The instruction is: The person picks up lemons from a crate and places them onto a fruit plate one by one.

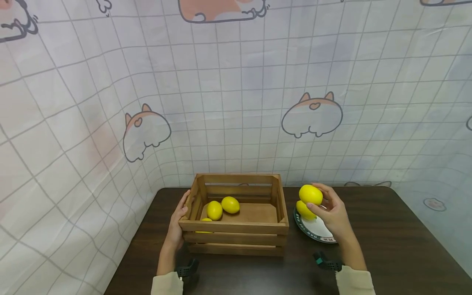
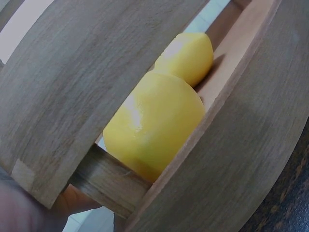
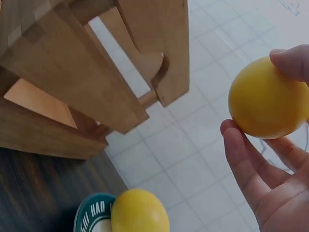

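Observation:
My right hand (image 1: 336, 213) pinches a yellow lemon (image 1: 311, 194) between thumb and fingers, raised above the plate. In the right wrist view the held lemon (image 3: 268, 99) is apart from the crate. A second lemon (image 1: 305, 210) lies on the white plate (image 1: 320, 234) with a dark green lettered rim. My left hand (image 1: 178, 223) holds the left end of the slatted wooden crate (image 1: 236, 237). Inside the crate are a lemon (image 1: 214, 210), another lemon (image 1: 230, 205) and a third one (image 1: 206, 220) partly hidden by the front slats.
The crate and plate stand side by side on a dark brown table (image 1: 387, 246), the plate to the right. A white grid-patterned cloth (image 1: 239, 102) with cartoon animals hangs behind the table and along its sides.

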Action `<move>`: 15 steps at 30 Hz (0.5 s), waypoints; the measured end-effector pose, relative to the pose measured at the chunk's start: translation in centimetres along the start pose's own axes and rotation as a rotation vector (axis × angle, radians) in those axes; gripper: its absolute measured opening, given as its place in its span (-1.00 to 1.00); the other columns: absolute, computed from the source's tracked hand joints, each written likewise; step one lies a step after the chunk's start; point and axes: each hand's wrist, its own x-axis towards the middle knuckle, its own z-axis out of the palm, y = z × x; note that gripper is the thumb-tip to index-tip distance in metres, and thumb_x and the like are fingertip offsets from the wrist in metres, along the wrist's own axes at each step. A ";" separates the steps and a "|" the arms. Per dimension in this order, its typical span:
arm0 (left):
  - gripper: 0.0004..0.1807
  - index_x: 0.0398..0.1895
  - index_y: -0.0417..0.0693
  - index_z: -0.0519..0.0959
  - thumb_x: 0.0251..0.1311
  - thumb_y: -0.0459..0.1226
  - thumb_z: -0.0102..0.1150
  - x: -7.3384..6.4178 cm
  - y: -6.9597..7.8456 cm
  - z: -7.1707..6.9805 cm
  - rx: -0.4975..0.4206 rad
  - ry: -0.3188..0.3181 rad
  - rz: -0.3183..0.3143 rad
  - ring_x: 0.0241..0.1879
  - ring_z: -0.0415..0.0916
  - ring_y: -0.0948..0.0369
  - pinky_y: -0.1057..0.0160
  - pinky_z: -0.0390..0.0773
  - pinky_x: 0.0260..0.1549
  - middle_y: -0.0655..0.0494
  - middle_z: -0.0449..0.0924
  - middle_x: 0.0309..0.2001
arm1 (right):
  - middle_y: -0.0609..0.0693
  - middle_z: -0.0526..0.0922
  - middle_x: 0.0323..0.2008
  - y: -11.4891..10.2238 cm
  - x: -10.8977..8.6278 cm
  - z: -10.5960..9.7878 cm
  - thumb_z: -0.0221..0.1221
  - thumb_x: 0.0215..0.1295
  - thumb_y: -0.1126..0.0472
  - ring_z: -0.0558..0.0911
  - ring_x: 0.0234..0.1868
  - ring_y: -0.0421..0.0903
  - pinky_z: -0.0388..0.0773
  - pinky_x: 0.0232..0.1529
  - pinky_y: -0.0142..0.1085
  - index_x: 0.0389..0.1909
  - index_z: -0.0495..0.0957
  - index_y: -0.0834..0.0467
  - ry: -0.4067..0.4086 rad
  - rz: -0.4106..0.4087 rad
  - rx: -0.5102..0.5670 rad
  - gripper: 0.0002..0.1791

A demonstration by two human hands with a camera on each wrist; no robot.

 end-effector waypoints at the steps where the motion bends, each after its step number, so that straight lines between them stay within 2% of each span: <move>1: -0.35 0.66 0.29 0.02 0.53 -0.10 -0.32 0.0 0.0 0.0 0.001 0.001 0.000 0.61 -0.16 -0.15 -0.45 -0.12 0.45 0.04 -0.17 0.68 | -0.18 0.51 0.19 0.1 0.0 -0.2 0.24 0.35 0.44 0.63 -0.01 -0.24 0.65 -0.07 -0.44 0.42 0.28 0.32 0.005 0.009 -0.006 -0.36; 6: -0.34 0.67 0.23 -0.01 0.52 -0.10 -0.32 0.1 -0.2 -0.1 0.001 0.001 -0.004 0.61 -0.16 -0.15 -0.45 -0.12 0.44 0.04 -0.16 0.67 | -0.24 0.52 0.18 1.0 -0.3 -1.2 0.24 0.37 0.40 0.63 -0.01 -0.27 0.64 -0.06 -0.47 0.44 0.28 0.27 0.028 0.058 -0.027 -0.36; 15: -0.33 0.67 0.23 -0.02 0.52 -0.11 -0.32 0.0 -0.2 -0.2 0.003 -0.008 0.002 0.61 -0.15 -0.14 -0.45 -0.10 0.44 0.06 -0.17 0.67 | -0.37 0.45 0.19 2.5 -1.1 -2.6 0.28 0.39 0.25 0.52 0.11 -0.41 0.55 0.01 -0.58 0.46 0.29 0.21 0.075 0.130 -0.155 -0.33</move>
